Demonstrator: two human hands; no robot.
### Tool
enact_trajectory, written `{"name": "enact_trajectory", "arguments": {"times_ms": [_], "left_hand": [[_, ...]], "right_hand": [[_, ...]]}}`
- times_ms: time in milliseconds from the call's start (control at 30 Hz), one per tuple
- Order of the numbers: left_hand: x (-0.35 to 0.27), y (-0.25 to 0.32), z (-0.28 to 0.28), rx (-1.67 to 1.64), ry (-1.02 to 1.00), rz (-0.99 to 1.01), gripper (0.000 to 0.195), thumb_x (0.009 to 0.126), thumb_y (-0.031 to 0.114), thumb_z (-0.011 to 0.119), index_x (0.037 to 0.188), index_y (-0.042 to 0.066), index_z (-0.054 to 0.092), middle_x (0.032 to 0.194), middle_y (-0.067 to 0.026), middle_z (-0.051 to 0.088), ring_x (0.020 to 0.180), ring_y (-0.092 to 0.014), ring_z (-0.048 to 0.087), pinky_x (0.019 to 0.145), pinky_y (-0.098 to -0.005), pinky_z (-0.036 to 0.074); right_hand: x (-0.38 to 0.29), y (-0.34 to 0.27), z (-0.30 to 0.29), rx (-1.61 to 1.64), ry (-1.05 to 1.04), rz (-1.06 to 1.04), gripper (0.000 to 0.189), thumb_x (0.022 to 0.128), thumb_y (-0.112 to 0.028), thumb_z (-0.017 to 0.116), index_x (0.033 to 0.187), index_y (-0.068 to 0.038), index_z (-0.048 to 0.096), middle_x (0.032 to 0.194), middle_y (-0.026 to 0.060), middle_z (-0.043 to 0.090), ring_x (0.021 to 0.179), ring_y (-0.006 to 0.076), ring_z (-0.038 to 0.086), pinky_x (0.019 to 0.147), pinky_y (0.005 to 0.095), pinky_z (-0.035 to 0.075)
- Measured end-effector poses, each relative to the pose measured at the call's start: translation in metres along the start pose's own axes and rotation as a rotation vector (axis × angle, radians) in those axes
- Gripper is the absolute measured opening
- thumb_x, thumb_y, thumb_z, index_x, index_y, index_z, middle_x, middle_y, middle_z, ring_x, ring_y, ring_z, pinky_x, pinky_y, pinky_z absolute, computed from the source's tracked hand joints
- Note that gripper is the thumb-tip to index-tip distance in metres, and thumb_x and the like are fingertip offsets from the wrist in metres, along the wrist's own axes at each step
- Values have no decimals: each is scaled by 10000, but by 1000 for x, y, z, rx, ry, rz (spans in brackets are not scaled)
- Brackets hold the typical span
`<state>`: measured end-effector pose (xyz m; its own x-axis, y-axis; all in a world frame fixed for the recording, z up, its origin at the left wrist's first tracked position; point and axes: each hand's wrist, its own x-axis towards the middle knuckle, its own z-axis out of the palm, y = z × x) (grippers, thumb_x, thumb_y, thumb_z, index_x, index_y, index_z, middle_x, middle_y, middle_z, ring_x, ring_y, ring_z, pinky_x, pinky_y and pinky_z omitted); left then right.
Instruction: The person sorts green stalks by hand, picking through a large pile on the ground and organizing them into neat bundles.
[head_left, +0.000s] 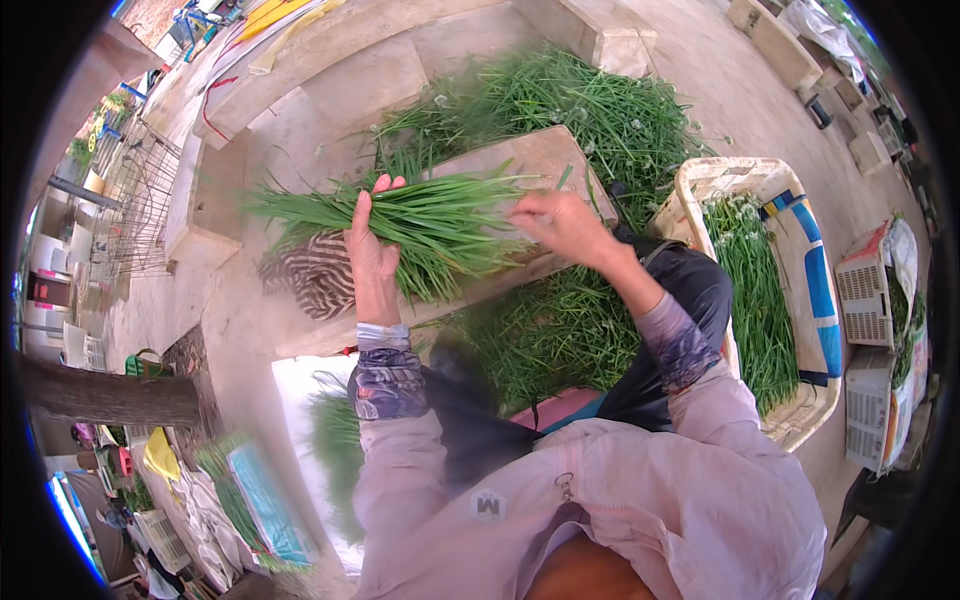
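My left hand (375, 244) is closed around a thick bundle of long green garlic chives (442, 217), held sideways above a low board (536, 157). At the bundle's right end is my right hand (555, 225), blurred, its thumb and fingers bent close together near the blade tips; whether it pinches a blade I cannot tell. A striped brown cloth (322, 277) lies beneath the bundle at the left. A large heap of chives with white flower heads (555, 90) spreads behind the board. More loose chives (555, 337) cover the ground between my legs.
To my right stands a cream plastic crate (829, 300) with flowering chives laid inside. Further right are stacked white crates (866, 300). A white foam box or sheet (307, 450) with chives is at my left. Concrete blocks (206, 195) and a wire rack (142, 202) stand at the left.
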<state>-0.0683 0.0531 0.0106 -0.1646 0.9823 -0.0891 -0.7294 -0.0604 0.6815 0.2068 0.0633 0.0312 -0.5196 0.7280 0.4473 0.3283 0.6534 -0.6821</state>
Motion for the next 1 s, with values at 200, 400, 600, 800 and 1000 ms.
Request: {"name": "enact_trajectory", "arguments": {"times_ms": [200, 400, 600, 800, 1000], "left_hand": [[3, -5, -14, -69, 106, 56, 383, 921, 267, 460, 1166, -24, 511, 1139, -166, 567, 1067, -253, 525, 950, -405, 410], [7, -2, -19, -161, 180, 12, 387, 953, 259, 323, 1147, -9, 525, 1157, -156, 557, 1104, -267, 497, 990, -422, 365], [10, -12, -17, -35, 154, -132, 374, 947, 260, 350, 1131, -2, 544, 1140, -159, 565, 1057, -285, 523, 934, -441, 414], [11, -16, -20, -27, 166, -93, 371, 954, 234, 339, 1086, -35, 557, 1098, -183, 580, 1013, -291, 547, 897, -435, 446], [12, -9, -29, -85, 232, -72, 402, 965, 239, 286, 1095, -37, 547, 1120, -191, 565, 1047, -293, 524, 936, -445, 415]], "right_hand": [[-19, -15, 23, -178, 308, 98, 128, 769, -130, 603, 874, -57, 605, 814, 141, 599, 760, 332, 571, 677, 390, 464], [-21, -3, 34, -403, 275, -4, 163, 756, -132, 595, 901, -58, 605, 844, 140, 607, 812, 344, 564, 713, 415, 457], [8, 37, 16, 150, -158, 347, 192, 814, -213, 586, 835, -27, 628, 739, 88, 627, 724, 211, 586, 644, 323, 462], [11, 26, 5, 927, -198, 711, 210, 844, -257, 610, 875, -50, 616, 768, 1, 606, 665, 91, 540, 612, 230, 437], [-16, 48, -4, 1219, -65, 793, 122, 845, -197, 617, 845, -102, 540, 691, -61, 489, 575, 52, 432, 523, 181, 366]]}}
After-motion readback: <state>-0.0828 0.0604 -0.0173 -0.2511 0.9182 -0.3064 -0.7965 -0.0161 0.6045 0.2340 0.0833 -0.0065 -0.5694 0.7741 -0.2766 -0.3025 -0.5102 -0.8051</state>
